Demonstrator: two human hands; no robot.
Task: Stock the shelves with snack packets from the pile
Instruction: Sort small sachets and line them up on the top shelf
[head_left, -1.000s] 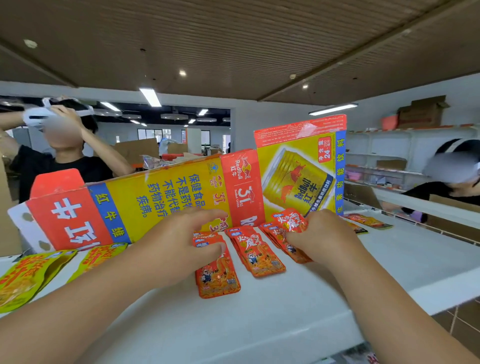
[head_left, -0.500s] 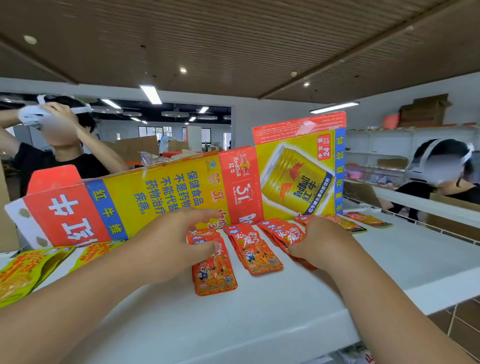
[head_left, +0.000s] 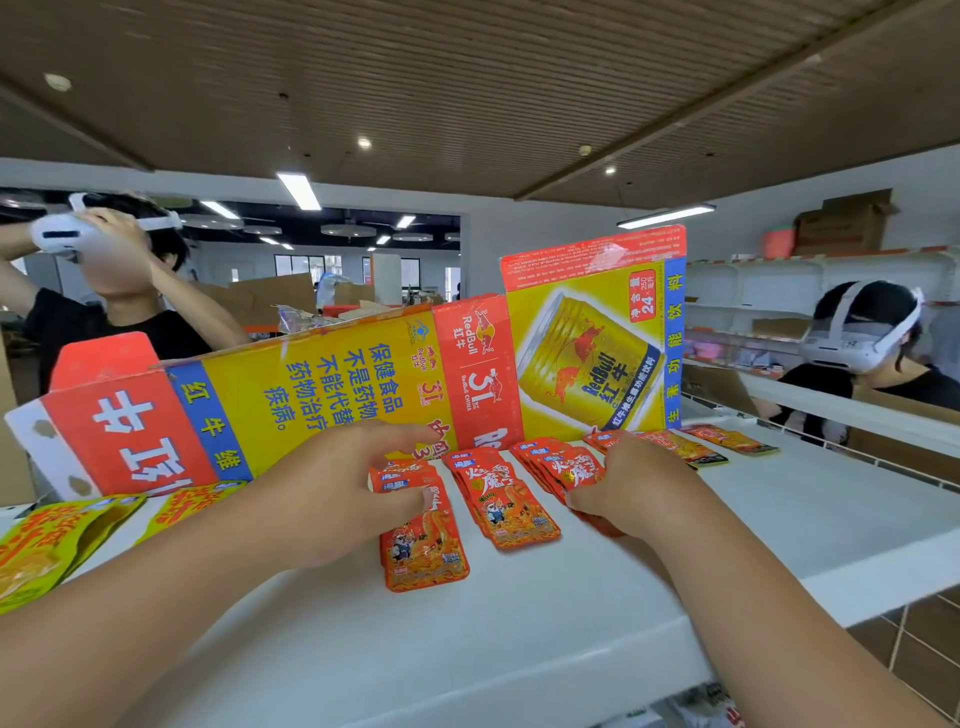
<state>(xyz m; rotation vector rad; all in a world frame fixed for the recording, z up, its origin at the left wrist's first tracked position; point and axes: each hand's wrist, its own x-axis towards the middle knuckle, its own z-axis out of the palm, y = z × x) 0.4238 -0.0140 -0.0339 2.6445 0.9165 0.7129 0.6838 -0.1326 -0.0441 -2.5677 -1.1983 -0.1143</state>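
Note:
Three batches of red snack packets lie on the white shelf (head_left: 519, 649). My left hand (head_left: 337, 488) rests over the top of the left stack (head_left: 423, 545), thumb on its face and index finger behind its upper edge, pinching it. The middle stack (head_left: 506, 506) lies free between my hands. My right hand (head_left: 636, 493) grips a fanned bunch of red packets (head_left: 569, 467) by their lower ends, low on the shelf surface.
A flattened yellow and red drinks carton (head_left: 337, 384) stands along the back of the shelf. Yellow-green packets (head_left: 47, 545) lie at the left, orange packets (head_left: 701, 449) at the right. Two persons wearing headsets stand behind, one left (head_left: 104, 312), one right (head_left: 883, 364).
My right hand has lowered its fanned bunch of red packets from upright down towards the shelf. My left hand has stayed on the left stack.

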